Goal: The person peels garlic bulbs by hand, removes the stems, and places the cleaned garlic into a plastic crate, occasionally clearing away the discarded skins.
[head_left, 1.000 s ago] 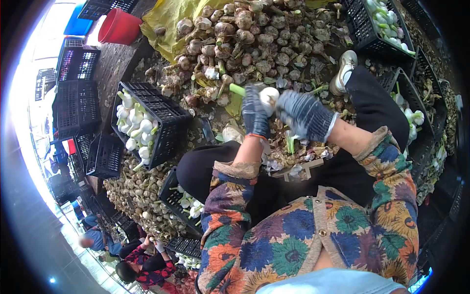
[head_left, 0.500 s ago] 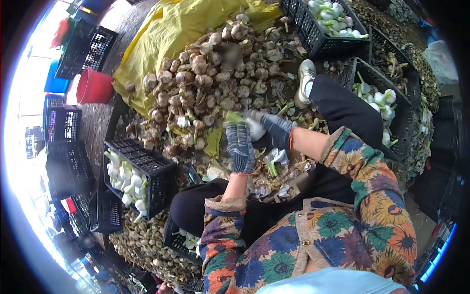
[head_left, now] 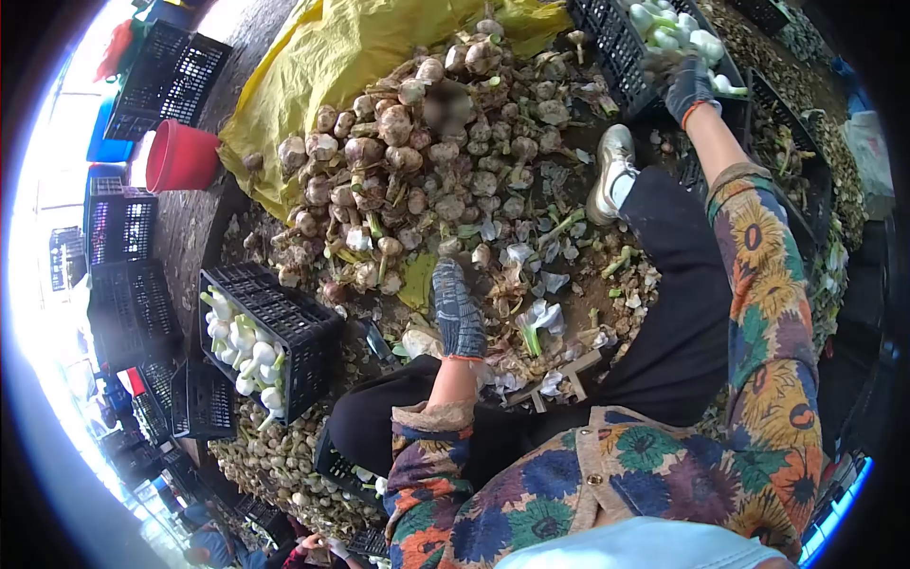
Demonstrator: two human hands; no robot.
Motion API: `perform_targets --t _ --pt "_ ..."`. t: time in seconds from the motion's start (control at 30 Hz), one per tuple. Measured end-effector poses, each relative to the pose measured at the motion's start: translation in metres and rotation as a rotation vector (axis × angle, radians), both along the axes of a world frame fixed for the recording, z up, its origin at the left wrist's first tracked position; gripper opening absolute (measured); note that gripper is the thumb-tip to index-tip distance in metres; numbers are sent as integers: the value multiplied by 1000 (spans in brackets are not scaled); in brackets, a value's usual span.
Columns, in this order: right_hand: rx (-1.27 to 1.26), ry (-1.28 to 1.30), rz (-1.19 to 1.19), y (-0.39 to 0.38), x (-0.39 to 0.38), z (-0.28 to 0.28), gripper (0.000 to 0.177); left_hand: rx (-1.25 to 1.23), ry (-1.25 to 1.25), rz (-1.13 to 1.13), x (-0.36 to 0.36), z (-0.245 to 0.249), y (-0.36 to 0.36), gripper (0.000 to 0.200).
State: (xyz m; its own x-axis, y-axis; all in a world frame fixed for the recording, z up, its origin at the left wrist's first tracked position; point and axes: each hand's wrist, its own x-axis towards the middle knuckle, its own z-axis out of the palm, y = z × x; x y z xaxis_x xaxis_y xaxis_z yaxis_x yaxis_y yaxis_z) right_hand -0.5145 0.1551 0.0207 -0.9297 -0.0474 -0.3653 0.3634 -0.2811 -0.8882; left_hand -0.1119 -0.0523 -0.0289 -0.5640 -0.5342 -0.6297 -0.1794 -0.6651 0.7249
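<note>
My left hand (head_left: 459, 311), in a grey knit glove, hovers over loose peels at the lower edge of the heap of unpeeled garlic (head_left: 389, 152). Its fingers are pressed together, and what they hold, if anything, is hidden. Up at the right, my right hand (head_left: 690, 87), gloved alike, reaches over the black crate (head_left: 607, 62) of cleaned white garlic. A white garlic bulb (head_left: 706, 45) lies beside its fingers, which are smeared by motion. Between my legs lie a white and green garlic scrap (head_left: 540, 321) and many dry skins.
On my left stands a black crate (head_left: 299, 322) with white garlic bulbs (head_left: 245, 351). A yellow sheet (head_left: 284, 95) lies under the heap. Farther left are a red bucket (head_left: 180, 156) and stacked crates (head_left: 133, 303). My shoe (head_left: 611, 171) rests right of the heap.
My right hand has moved from beside my left hand up to the crate at the upper right. The white bulb with the green stem is gone from between my hands.
</note>
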Motion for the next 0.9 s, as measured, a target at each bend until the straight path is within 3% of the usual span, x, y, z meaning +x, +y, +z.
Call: perform_targets --t 0.1,0.13,0.17,0.23,0.3,0.33,0.47,0.57,0.63,0.7,0.73,0.83,0.9 --pt "395 10 415 -41 7 -46 29 56 36 -40 0 -5 2 41" --pt "705 2 508 -57 14 -58 31 70 23 -54 -2 -5 1 42" --pt "881 104 679 -67 19 -73 39 110 31 -68 -3 -2 0 42" --pt "1482 484 801 -82 17 -129 52 188 48 -94 -2 2 0 43" --pt "1489 193 929 -101 24 -137 63 225 1 -109 -2 1 -3 46" --pt "1563 187 972 -108 26 -148 69 200 3 -118 -1 7 -3 46" --pt "1555 325 836 -119 30 -205 61 -10 -14 -243 19 -10 -4 47" --pt "1649 454 753 -116 40 -197 56 113 -8 -215 11 11 -5 46" --pt "1510 639 674 -119 61 -179 47 151 -2 -176 7 12 -3 46" --pt "1352 608 820 -129 89 -137 41 128 -2 -188 10 -2 -2 46" --pt "1231 676 862 -133 105 -116 39 159 47 -148 8 -5 -1 35" --pt "958 712 1050 -146 157 -64 41 156 12 -242 2 -53 -15 50" --pt "877 782 1104 -145 201 -18 42 132 -19 -19 -14 -13 -3 54"
